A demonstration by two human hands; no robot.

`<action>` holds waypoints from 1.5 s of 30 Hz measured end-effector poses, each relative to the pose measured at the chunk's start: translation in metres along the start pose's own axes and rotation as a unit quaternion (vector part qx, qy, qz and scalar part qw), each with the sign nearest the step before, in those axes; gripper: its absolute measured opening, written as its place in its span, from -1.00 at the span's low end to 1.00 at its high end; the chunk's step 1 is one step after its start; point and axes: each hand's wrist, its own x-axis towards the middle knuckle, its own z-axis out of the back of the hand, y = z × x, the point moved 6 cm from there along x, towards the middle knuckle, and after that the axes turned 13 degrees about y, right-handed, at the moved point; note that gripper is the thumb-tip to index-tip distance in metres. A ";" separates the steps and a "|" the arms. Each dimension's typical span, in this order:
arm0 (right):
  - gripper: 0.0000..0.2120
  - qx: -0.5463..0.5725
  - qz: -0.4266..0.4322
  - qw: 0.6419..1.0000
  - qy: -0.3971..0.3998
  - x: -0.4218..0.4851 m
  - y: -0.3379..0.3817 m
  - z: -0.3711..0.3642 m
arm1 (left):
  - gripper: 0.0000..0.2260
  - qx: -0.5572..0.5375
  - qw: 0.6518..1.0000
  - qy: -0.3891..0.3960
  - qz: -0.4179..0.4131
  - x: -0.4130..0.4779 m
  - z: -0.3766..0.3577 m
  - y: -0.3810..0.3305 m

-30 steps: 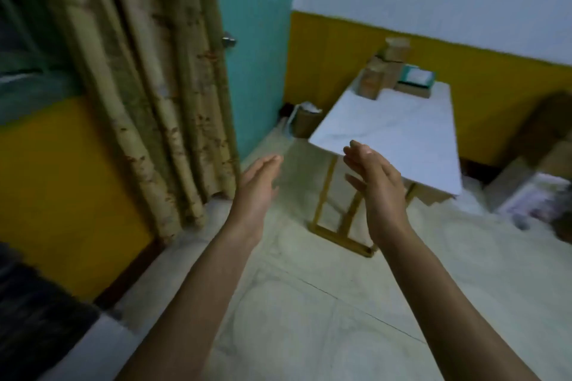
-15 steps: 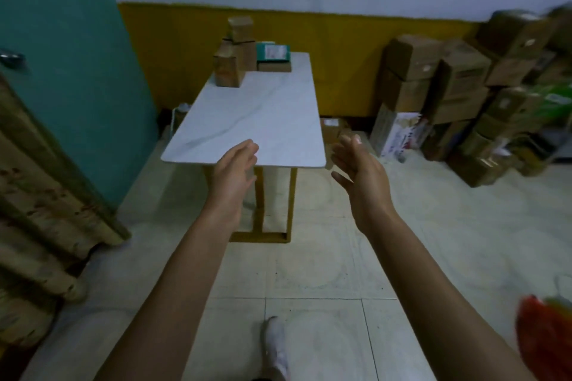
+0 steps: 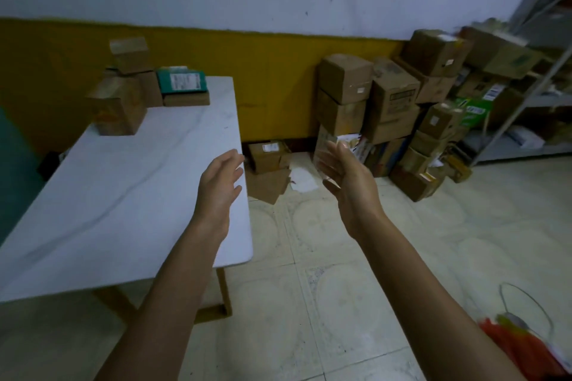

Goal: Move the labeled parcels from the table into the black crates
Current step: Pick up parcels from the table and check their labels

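- Head view, left hand (image 3: 221, 185): raised above the right edge of the table, fingers loosely extended, holding nothing.
- Right hand (image 3: 349, 182): raised over the floor beside the table, palm turned toward the other hand, fingers straight, holding nothing. The two hands are apart.
- Table (image 3: 123, 195): white marble-pattern top on a wooden frame, its far end against the yellow-and-white wall.
- Labeled parcels, all at the far end of the table, well apart from both hands:
- Teal parcel (image 3: 181, 80): white label on top, lying on a flat brown box (image 3: 185, 99).
- Brown carton (image 3: 119, 111): nearest of the group, at the left edge of the tabletop.
- Small brown box (image 3: 130, 54): stacked on top of another carton behind it; blurred, label not legible.
- Carton pile (image 3: 390, 102): many brown boxes stacked on the floor against the wall, right of the table.
- Floor box (image 3: 267, 155): small, labelled, at the wall between table and pile, with loose paper (image 3: 301, 176) beside it.
- Metal shelving (image 3: 526, 96): far right, holding more goods.
- Orange bag (image 3: 523, 346): on the floor tiles, lower right corner.
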 end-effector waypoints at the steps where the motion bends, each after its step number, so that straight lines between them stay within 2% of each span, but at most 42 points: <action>1: -0.57 0.001 -0.004 1.000 -0.004 0.017 0.000 0.008 | -0.68 0.003 1.000 0.002 0.004 0.019 -0.006 0.000; 9: -0.54 0.020 -0.030 0.999 0.017 0.165 -0.012 0.052 | -0.69 0.014 1.000 -0.008 0.019 0.165 -0.038 0.016; 15: -0.76 0.013 -0.055 0.995 0.087 0.305 -0.017 0.076 | -0.75 0.002 0.998 -0.067 0.017 0.285 -0.052 0.034; 22: -0.76 0.000 -0.103 0.980 0.169 0.458 -0.017 0.090 | -0.77 -0.052 0.985 -0.162 0.021 0.400 -0.061 0.033; 27: -0.63 0.013 -0.131 0.964 0.232 0.550 -0.025 0.050 | -0.79 -0.069 0.968 -0.241 0.017 0.458 -0.028 0.029; 32: -0.80 -0.013 -0.137 0.952 0.274 0.648 -0.040 -0.019 | -0.79 -0.079 0.953 -0.293 0.001 0.531 0.030 0.027; 37: -0.77 -0.019 -0.153 0.934 0.322 0.745 -0.057 -0.092 | -0.75 -0.103 0.939 -0.327 0.022 0.618 0.098 0.026; 41: -0.69 -0.048 -0.158 0.930 0.330 0.810 -0.069 -0.135 | -0.80 -0.133 0.932 -0.334 0.044 0.672 0.135 0.023; 45: -0.73 -0.064 -0.170 0.924 0.337 0.865 -0.083 -0.171 | -0.83 -0.150 0.918 -0.362 0.054 0.704 0.171 0.024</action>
